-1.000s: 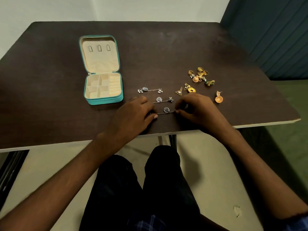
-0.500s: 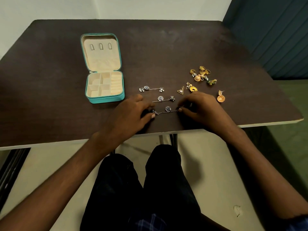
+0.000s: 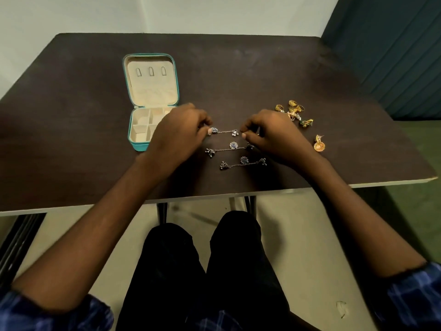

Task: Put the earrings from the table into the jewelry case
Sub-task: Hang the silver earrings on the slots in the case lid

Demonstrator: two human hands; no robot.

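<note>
Both hands have left the nearest chain and moved up to the farthest one since half a second ago; the two nearer chains now lie bare. We see the case (image 3: 152, 101) open at the left of the table (image 3: 71, 144), lid flat, its cream compartments partly hidden behind the left hand (image 3: 177, 137). That hand's fingers curl in and its thumb tip touches the blue end of the far chain (image 3: 224, 131); whether it truly pinches, we cannot tell. The mid chain (image 3: 230, 149) and near chain (image 3: 243, 162) lie just below it, between the wrists. The right hand (image 3: 272, 137) curls toward the pearl end of the far chain, fingertips beside it, grip also unclear.

We judge the risks plain: a chain lifted by one end could swing and snag the mid chain, dragging it toward the table edge close by; a loose pinch could drop it to the floor (image 3: 310, 235). Carrying it left, the hand could also nudge the light case. At the right, the gold heap (image 3: 293, 112) and a lone gold earring (image 3: 319, 145) wait, and a passing wrist could scatter them.

The table is dark, matte wood-grain with a pale edge. Behind it stand a pale wall (image 3: 167, 13) and, at right, a teal ribbed panel (image 3: 393, 56).
</note>
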